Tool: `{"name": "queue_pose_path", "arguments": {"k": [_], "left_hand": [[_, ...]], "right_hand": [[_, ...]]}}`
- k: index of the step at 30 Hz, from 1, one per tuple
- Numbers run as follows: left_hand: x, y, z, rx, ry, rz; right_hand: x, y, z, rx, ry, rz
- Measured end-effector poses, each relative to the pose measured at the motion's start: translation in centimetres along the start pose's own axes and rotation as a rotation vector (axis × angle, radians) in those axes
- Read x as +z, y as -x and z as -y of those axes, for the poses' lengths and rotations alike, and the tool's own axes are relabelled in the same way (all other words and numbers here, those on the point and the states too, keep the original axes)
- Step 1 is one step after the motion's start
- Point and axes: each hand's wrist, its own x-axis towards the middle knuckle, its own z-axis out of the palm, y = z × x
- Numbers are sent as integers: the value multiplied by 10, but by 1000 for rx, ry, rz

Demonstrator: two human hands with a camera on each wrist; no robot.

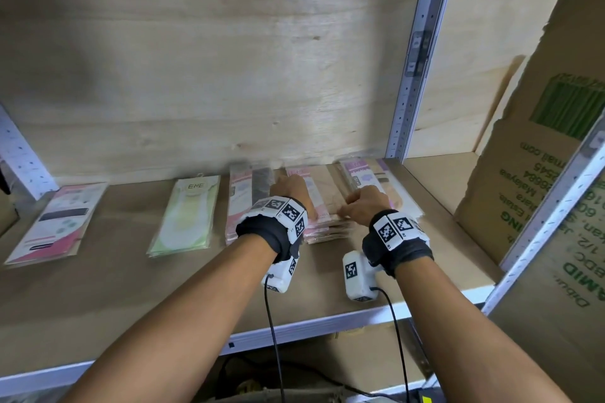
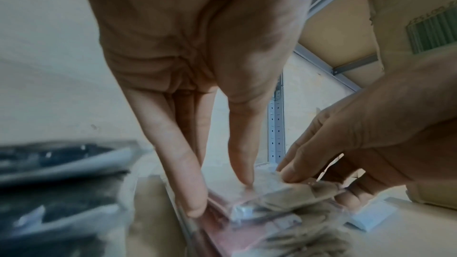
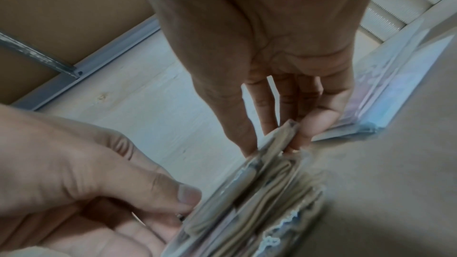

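Note:
A stack of flat beige packets in clear wrap (image 1: 327,211) lies on the brown shelf board (image 1: 131,288), right of the middle. My left hand (image 1: 289,188) holds the stack's left side, thumb on top and fingers straight down along its edge (image 2: 220,192). My right hand (image 1: 363,203) pinches the upper packets at the right edge between thumb and fingers (image 3: 281,140) and lifts them off the rest of the stack (image 3: 259,202). In the left wrist view the right hand (image 2: 321,183) grips the same packets (image 2: 279,192). The left hand's thumb (image 3: 188,196) presses the stack's side.
More packet stacks lie in a row: a pink and black one (image 1: 55,219), a green one (image 1: 186,216), a pink one (image 1: 242,203) and a purple one (image 1: 370,177). A cardboard box (image 1: 540,173) and a metal upright (image 1: 415,59) stand at the right. A plywood wall is behind.

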Motion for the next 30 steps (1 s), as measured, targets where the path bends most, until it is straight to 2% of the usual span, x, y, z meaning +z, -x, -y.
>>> {"name": "queue_pose_path", "arguments": {"k": [3,5,8,10,12,15,19,22,25,30], "left_hand": [[-15,2,-2,48,-20,-115],[-32,5,4,58,51,-158],[-59,14,37,87,294,-190],[-72,26,71,101,468,-249],[-79,37,113,75,565,-320],[-83,48,182,-63,660,-391],[-83,58,273,-295,476,-401],[-78,57,333,-448,460,-439],[-81,57,378,-514,509,-460],[-91,57,424,-431,571,-405]], "right_hand": [[-2,0,0,-35,-41,-37],[-3,0,3,-73,-129,-79],[-1,3,15,-148,-221,-138],[5,10,26,-221,-277,-119],[14,21,41,-300,-326,-56],[35,40,66,-387,-345,30],[71,62,109,-440,-391,160],[105,73,151,-463,-419,256],[146,78,195,-467,-434,383],[229,76,252,-364,-356,622]]}}
